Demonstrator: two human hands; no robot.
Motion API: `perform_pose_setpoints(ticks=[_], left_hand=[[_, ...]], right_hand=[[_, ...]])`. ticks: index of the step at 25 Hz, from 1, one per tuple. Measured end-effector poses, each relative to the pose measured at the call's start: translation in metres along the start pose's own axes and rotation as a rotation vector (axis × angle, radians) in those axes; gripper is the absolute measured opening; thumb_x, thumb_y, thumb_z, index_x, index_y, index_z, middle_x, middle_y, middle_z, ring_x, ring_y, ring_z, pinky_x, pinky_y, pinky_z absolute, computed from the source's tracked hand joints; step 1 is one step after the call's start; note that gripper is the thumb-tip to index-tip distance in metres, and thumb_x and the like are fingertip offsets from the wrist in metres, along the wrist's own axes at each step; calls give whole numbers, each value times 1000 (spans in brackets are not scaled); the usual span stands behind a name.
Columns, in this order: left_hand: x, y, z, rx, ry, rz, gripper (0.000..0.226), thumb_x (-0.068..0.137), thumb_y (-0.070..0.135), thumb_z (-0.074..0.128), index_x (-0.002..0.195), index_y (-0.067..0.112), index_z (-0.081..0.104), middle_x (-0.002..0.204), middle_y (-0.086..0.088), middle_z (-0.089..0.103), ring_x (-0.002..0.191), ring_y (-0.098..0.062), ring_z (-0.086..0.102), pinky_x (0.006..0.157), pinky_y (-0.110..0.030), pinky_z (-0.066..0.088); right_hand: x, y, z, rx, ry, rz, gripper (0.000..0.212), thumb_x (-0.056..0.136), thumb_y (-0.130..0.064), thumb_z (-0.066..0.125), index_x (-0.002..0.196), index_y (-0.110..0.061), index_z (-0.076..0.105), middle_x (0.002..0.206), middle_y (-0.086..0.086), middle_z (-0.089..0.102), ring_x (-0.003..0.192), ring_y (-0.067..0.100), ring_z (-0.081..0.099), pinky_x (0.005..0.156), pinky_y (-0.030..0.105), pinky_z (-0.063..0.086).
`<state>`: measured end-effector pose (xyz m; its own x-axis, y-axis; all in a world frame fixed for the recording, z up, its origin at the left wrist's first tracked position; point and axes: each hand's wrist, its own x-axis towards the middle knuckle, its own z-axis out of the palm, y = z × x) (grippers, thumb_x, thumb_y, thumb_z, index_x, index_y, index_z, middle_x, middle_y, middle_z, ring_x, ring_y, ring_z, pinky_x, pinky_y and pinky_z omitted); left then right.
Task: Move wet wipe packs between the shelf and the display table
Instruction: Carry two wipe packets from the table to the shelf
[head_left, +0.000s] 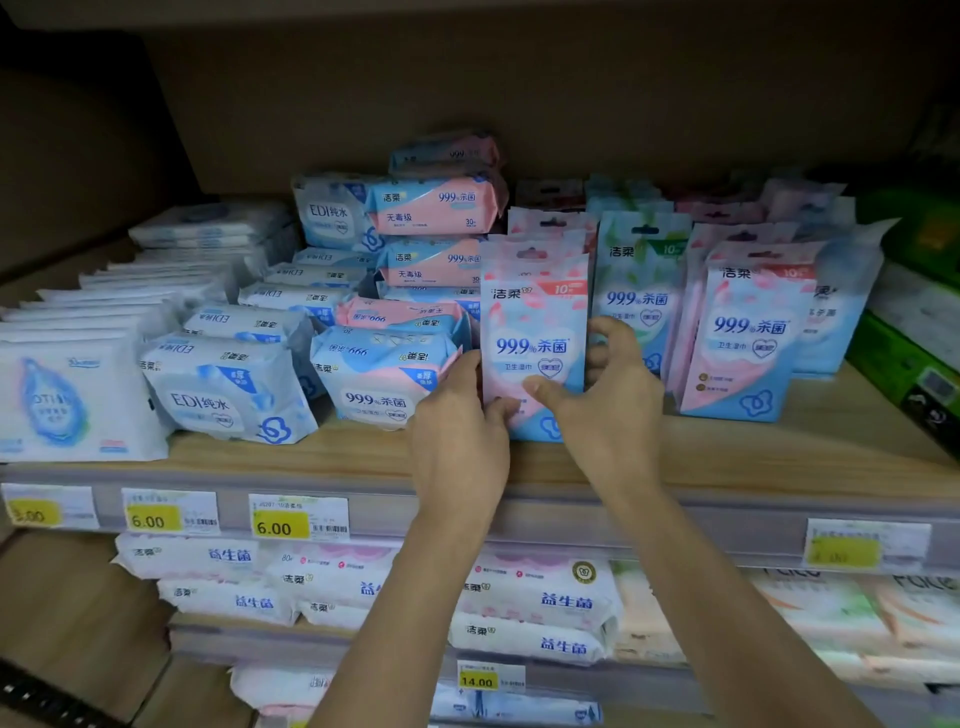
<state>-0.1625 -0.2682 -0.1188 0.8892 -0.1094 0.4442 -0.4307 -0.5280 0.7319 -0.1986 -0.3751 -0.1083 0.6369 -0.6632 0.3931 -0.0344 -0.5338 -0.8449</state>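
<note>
— Where is the wipe pack (535, 332)?
— Upright on the wooden shelf (727, 457), near its front edge.
— And the hands?
— The left hand (457, 415) grips its left edge, the right hand (608, 405) its right edge, both thumbs on the front.

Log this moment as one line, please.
place: shelf | left hand: grips pink pack, left edge | right hand: grips pink pack, right edge | pink pack: upright

Upright pack (534, 332) stands on shelf (779, 457), right of flat packs (384, 374).
</note>
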Motion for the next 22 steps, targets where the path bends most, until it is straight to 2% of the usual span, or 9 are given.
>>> perform_pose_setpoints(ticks=[3, 6, 8, 11, 13, 15, 17, 19, 22], left_hand=[[1, 3, 0, 43, -1, -1, 24, 83, 18, 65, 105, 17, 57, 95, -5, 72, 89, -30, 64, 70, -35, 47], [-3, 4, -8, 195, 27, 55, 23, 88, 24, 59, 109, 15, 58, 99, -7, 72, 94, -32, 65, 76, -40, 49], [-8, 5, -19, 237, 94, 137, 24, 89, 24, 58, 110, 13, 60, 101, -6, 72, 91, -30, 66, 76, -39, 49], [-27, 0, -42, -1, 55, 205, 18, 85, 23, 63, 102, 19, 66, 83, 9, 71, 74, -13, 66, 71, -32, 52], [-54, -12, -64, -102, -49, 214, 17, 83, 30, 64, 100, 25, 65, 74, 17, 65, 67, -3, 61, 66, -24, 51], [-94, -33, -85, -73, -119, 193, 18, 82, 37, 62, 98, 30, 62, 73, 16, 64, 66, -6, 61, 63, -23, 50], [-145, -56, -106, -49, -102, 42, 12, 81, 38, 62, 92, 32, 61, 78, 14, 64, 63, -8, 60, 60, -22, 49], [-209, -77, -131, -30, 11, -176, 3, 83, 31, 63, 85, 28, 64, 75, 13, 64, 58, -6, 59, 57, -20, 48], [-311, -100, -169, 127, 123, -465, 10, 84, 29, 57, 88, 26, 66, 73, 13, 66, 66, -9, 62, 64, -26, 51]], right_hand=[[3, 3, 6, -67, -8, 19, 64, 67, -34, 81, 120, -19, 49, 104, 1, 68, 93, 21, 65, 78, 41, 54], [-2, 5, -2, -103, 7, -7, 61, 70, -37, 78, 121, -17, 50, 106, -2, 64, 93, 16, 61, 80, 33, 51], [-9, 2, -15, -25, 48, -78, 44, 76, -31, 75, 112, -15, 55, 95, -5, 60, 84, 8, 56, 75, 23, 47], [-28, -2, -36, 140, -18, -221, 7, 83, -20, 66, 85, -17, 60, 66, -12, 56, 60, 1, 51, 60, 13, 43], [-51, 0, -43, 215, -182, -286, 8, 83, -20, 62, 76, -17, 61, 57, -9, 55, 54, 2, 49, 56, 14, 41], [-80, 8, -43, 267, -406, -327, 10, 83, -21, 60, 73, -19, 60, 58, -4, 57, 53, 2, 47, 55, 15, 41], [-115, 20, -35, 250, -699, -353, 11, 84, -19, 61, 73, -18, 60, 64, -4, 59, 53, 2, 47, 54, 11, 39], [-158, 34, -17, 183, -1010, -372, 13, 85, -12, 64, 73, -17, 61, 60, -4, 58, 53, 2, 48, 54, 10, 38], [-234, 41, 19, 30, -1340, -461, 17, 82, -8, 65, 74, -23, 60, 57, -10, 56, 54, 1, 52, 57, 18, 42]])
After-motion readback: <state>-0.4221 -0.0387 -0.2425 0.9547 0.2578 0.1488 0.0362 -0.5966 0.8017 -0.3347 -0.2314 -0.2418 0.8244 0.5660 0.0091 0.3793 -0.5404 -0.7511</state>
